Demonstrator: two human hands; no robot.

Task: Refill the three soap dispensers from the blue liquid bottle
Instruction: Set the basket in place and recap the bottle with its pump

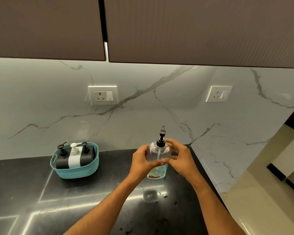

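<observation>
**Two hands on one clear bottle, pump axis straight up**

Three dispensers (74, 156) sit well off to the left of the grip, packed upright side by side in a teal basket (90, 172) at the back of the dark counter (41, 192): black, white, black, pumps all on. None opened yet, so the job looks barely started.

Next, the left hand (143, 161): fingers curled round the left side of the clear pump bottle (159, 154), thumb across its front, approx mid-height. Then the bottle itself, between the two palms, standing upright or close to it, base at or just over the counter; can't tell if it's lifted. Only a shallow pool of bluish liquid shows at the bottom. Black pump head (161, 139) sticks up above both grips, spout pointing away from the person.

Right hand (180, 157): wrapped round the right shoulder of the bottle, fingertips reaching near the pump collar, i.e. nearer the cap than the left.

What matters for the next move: long axis is vertical, cap directly above the grip. My guess: left hand braces the body, right hand twists the collar off. Dispensers lie left of the grip, so the left arm is the nearer one for fetching them.

Farther right: marble wall only, w/ a socket plate (218, 93).
</observation>
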